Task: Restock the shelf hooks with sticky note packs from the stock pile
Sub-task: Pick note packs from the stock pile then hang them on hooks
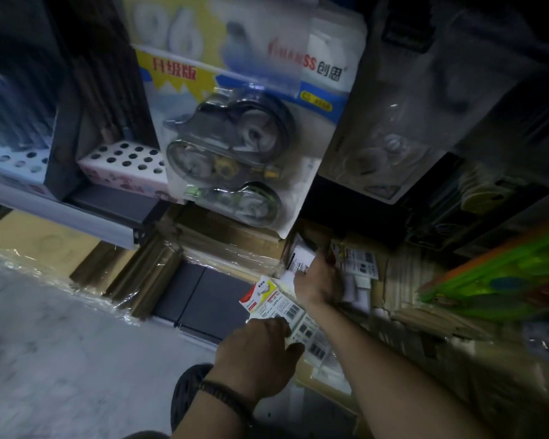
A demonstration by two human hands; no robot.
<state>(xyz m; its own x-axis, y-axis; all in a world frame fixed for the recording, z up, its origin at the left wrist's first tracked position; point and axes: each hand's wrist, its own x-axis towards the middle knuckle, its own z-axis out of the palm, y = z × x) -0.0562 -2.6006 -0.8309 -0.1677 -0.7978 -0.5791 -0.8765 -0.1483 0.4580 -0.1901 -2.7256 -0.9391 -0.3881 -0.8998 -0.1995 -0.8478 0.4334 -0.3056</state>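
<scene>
Low down by the floor lies a pile of white sticky note packs (360, 264) with barcodes on their backs, on cardboard boxes. My right hand (322, 282) reaches into this pile, its fingers curled among the packs; the blur hides what it grips. My left hand (260, 353) holds a fan of several packs (282, 307), backs up, one with a red and yellow corner. No shelf hook is plainly visible.
Large blister packs of correction tape (235, 147) hang right in front of my head. A perforated pink box (124, 167) sits on the shelf at left. Plastic-wrapped cartons (159, 264) line the floor edge. Green packaging (501, 280) juts in at right.
</scene>
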